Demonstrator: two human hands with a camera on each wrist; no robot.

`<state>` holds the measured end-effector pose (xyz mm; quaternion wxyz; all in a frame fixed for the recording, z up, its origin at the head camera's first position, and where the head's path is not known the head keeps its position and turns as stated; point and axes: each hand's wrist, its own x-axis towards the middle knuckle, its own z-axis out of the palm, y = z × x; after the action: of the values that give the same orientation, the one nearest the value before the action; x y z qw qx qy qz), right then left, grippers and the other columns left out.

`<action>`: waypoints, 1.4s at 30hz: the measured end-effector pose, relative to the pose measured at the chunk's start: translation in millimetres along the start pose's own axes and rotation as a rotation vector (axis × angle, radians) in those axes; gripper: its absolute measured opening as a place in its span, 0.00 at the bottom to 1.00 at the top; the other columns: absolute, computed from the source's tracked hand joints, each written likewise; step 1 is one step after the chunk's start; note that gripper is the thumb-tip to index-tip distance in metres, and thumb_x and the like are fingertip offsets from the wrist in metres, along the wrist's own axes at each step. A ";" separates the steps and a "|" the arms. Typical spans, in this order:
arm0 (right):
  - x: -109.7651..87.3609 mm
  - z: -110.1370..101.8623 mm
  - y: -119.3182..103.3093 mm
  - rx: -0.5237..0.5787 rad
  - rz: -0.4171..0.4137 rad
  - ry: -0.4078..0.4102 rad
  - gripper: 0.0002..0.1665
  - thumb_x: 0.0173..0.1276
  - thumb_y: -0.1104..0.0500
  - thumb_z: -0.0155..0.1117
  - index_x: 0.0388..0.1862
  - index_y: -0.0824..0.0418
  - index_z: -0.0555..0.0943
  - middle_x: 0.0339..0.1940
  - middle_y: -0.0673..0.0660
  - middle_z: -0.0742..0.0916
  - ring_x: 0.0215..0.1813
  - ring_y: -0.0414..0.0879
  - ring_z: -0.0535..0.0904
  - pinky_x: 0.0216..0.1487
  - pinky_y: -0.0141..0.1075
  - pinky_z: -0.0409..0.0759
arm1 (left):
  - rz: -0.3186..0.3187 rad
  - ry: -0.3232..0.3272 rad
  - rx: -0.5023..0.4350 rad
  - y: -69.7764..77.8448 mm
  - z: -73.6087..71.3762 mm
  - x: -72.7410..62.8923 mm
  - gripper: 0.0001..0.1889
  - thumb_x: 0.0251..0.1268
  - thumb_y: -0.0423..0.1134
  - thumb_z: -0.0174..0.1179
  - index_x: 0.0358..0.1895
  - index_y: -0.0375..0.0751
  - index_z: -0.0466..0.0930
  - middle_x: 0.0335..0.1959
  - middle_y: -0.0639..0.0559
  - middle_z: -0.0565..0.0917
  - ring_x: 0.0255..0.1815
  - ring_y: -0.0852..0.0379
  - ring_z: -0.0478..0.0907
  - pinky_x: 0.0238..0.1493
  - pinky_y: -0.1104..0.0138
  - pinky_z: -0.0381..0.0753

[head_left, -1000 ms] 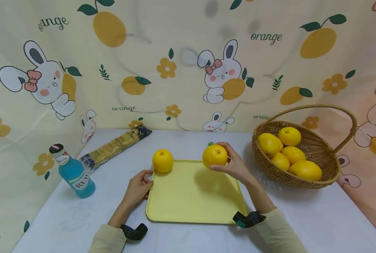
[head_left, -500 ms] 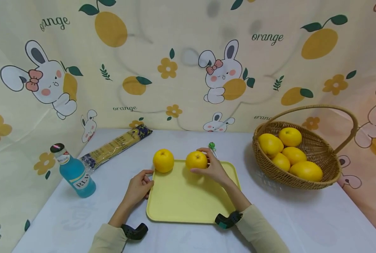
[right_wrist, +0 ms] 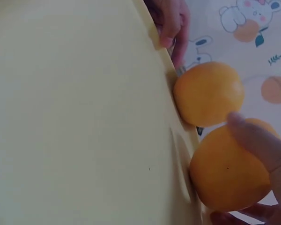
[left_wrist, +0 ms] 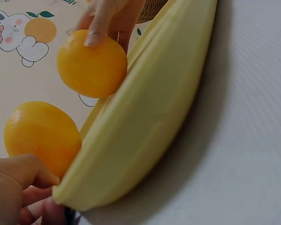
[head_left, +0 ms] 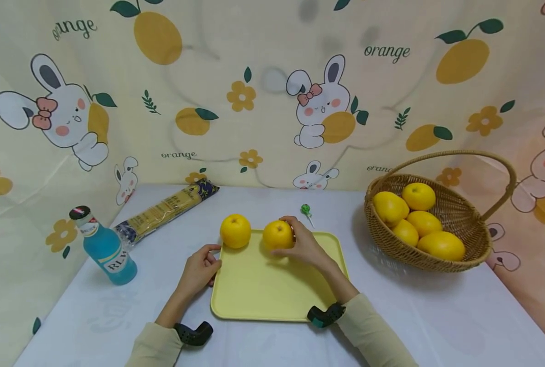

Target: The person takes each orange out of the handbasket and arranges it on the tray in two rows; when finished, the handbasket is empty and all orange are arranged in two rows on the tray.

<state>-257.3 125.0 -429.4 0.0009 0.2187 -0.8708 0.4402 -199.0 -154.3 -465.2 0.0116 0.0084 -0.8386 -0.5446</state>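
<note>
My right hand (head_left: 306, 244) holds an orange (head_left: 278, 235) at the far side of the yellow tray (head_left: 272, 295), thumb on the near side and fingers behind. Whether that orange touches the tray is hard to tell in the head view. A second orange (head_left: 236, 231) sits at the tray's far left corner, a short gap away. On the left edge my left hand (head_left: 200, 267) pinches the tray's rim, and in the left wrist view the hand's (left_wrist: 18, 187) thumb lies by the corner next to that orange. Some left fingers are hidden under the rim.
A wicker basket (head_left: 471, 244) with several yellow fruits stands at the right. Behind the tray lies a green-wrapped lollipop (head_left: 305, 209). At the left are a blue bottle (head_left: 109, 252) and a long gold packet (head_left: 167, 211). A printed cloth hangs behind the table.
My right hand has carried its orange left and slightly down, toward the other orange, uncovering the lollipop behind. The left hand stays on the tray's edge.
</note>
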 end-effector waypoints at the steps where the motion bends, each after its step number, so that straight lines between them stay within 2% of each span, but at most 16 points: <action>1: -0.2 -0.9 -0.3 -0.018 -0.016 -0.007 0.49 0.44 0.52 0.78 0.63 0.57 0.64 0.57 0.59 0.74 0.53 0.51 0.72 0.54 0.47 0.74 | 0.002 0.002 0.001 -0.1 -0.5 0.0 0.20 0.55 0.30 0.59 0.54 0.35 0.74 0.23 0.48 0.74 0.10 0.57 0.70 0.11 0.70 0.73; 5: -1.3 -2.5 0.2 -0.076 -0.050 -0.030 0.51 0.42 0.58 0.79 0.66 0.56 0.63 0.56 0.64 0.69 0.54 0.55 0.68 0.57 0.52 0.71 | 0.000 0.004 0.005 -0.2 -1.6 -0.2 0.20 0.55 0.30 0.59 0.54 0.35 0.74 0.23 0.48 0.73 0.10 0.57 0.70 0.11 0.69 0.73; 10: 0.7 0.8 2.5 -0.073 -0.051 -0.026 0.52 0.41 0.62 0.78 0.66 0.54 0.62 0.53 0.65 0.67 0.53 0.56 0.68 0.56 0.52 0.69 | -0.005 0.006 0.005 -0.7 -2.6 -0.5 0.20 0.55 0.30 0.59 0.54 0.35 0.73 0.23 0.48 0.73 0.11 0.57 0.70 0.12 0.69 0.74; 19: 10.6 13.7 0.3 -0.048 -0.036 0.019 0.52 0.40 0.58 0.80 0.63 0.53 0.62 0.50 0.63 0.68 0.46 0.53 0.69 0.47 0.45 0.73 | -0.008 0.016 0.016 -1.9 -3.5 0.6 0.20 0.55 0.30 0.59 0.54 0.35 0.74 0.24 0.48 0.73 0.11 0.57 0.70 0.12 0.69 0.74; 23: 14.5 19.6 0.0 -0.040 -0.019 0.031 0.51 0.39 0.57 0.80 0.63 0.52 0.62 0.49 0.62 0.68 0.46 0.53 0.69 0.48 0.44 0.74 | -0.006 0.011 0.016 -3.6 -1.8 0.8 0.21 0.55 0.31 0.59 0.54 0.36 0.74 0.24 0.48 0.73 0.10 0.57 0.70 0.12 0.69 0.74; 33: 18.9 24.3 -6.1 -0.060 0.014 0.047 0.51 0.40 0.53 0.80 0.63 0.52 0.62 0.51 0.64 0.69 0.48 0.55 0.72 0.52 0.50 0.74 | 0.010 0.007 0.015 -1.2 0.1 -0.1 0.21 0.55 0.31 0.59 0.54 0.35 0.74 0.23 0.49 0.73 0.10 0.57 0.69 0.11 0.69 0.73; 42: 19.2 24.8 -5.0 -0.048 0.017 0.034 0.52 0.41 0.52 0.80 0.65 0.51 0.62 0.51 0.64 0.69 0.48 0.55 0.72 0.50 0.48 0.76 | 0.004 0.006 0.012 -0.1 0.1 -0.7 0.21 0.55 0.31 0.59 0.55 0.35 0.74 0.24 0.48 0.73 0.11 0.57 0.69 0.11 0.70 0.73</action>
<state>-268.1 96.1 -437.1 0.0175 0.2037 -0.8829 0.4227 -198.2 -154.3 -465.4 0.0150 0.0083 -0.8418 -0.5395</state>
